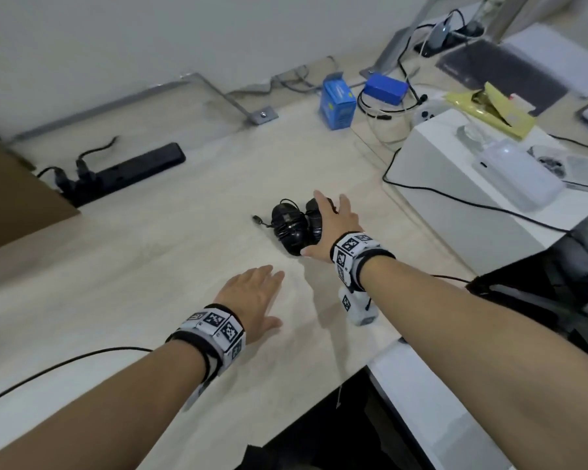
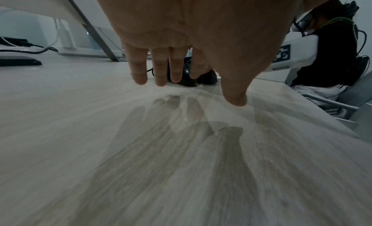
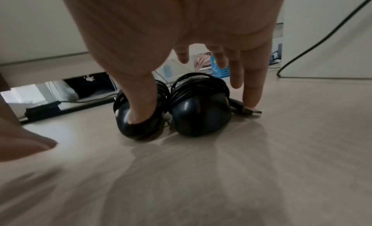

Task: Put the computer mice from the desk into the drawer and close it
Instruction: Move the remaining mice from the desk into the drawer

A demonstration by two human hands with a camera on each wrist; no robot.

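Observation:
Two black computer mice, each with its cord wound round it, lie side by side on the light wooden desk point(image 1: 184, 283): the left mouse point(image 1: 287, 230) point(image 3: 141, 126) and the right mouse point(image 1: 313, 215) point(image 3: 201, 116). My right hand point(image 1: 335, 227) point(image 3: 181, 38) is spread over them with straight fingers. Its thumb touches the left mouse and its little finger rests by a USB plug point(image 3: 252, 111). My left hand point(image 1: 252, 295) point(image 2: 181, 30) hovers flat and open above the desk, short of the mice point(image 2: 188, 80). No drawer shows clearly.
A black power strip point(image 1: 129, 171) lies at the back left beside a brown cardboard box point(image 1: 14, 201). A blue carton point(image 1: 336, 103) and a blue block point(image 1: 386, 88) stand behind. A white box point(image 1: 455, 198) with cables sits right of the mice. The desk edge runs front right.

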